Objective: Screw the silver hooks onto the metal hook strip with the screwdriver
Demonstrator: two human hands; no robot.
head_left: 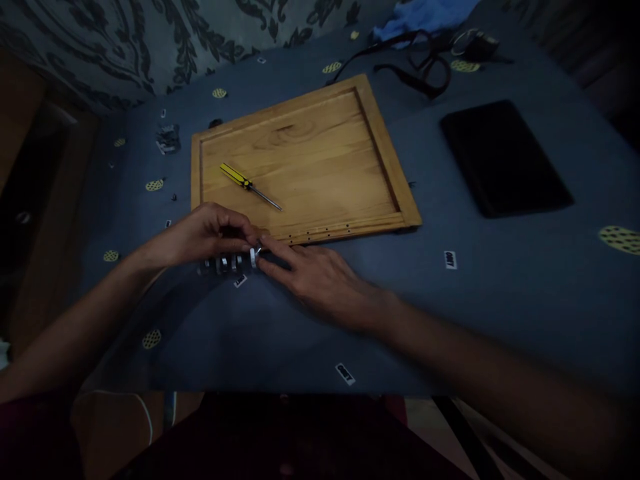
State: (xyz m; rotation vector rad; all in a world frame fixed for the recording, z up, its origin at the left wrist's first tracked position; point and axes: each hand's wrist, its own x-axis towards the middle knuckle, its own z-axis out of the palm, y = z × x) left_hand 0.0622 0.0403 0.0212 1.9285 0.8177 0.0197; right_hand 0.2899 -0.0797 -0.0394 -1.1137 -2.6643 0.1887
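Note:
A framed wooden board (310, 160) lies on the table, with small dark holes along its near edge. My left hand (210, 233) is closed in a pinch at that edge. What its fingertips hold is too small to make out. Thumb and forefinger of my right hand (320, 277) close around a small shiny metal hook (253, 258) at the same edge. Several similar metal pieces (223, 264) line up to its left, just below my left hand. On the board rests a screwdriver (237, 176) with a yellow and black handle, its shaft pointing right.
A small pile of metal parts (168, 139) lies left of the board. Behind it are dark-framed glasses (425, 80), a watch-like dark object (475, 45) and a blue cloth (425, 20). A flat black case (505, 160) lies at the right on the blue patterned tablecloth (400, 353).

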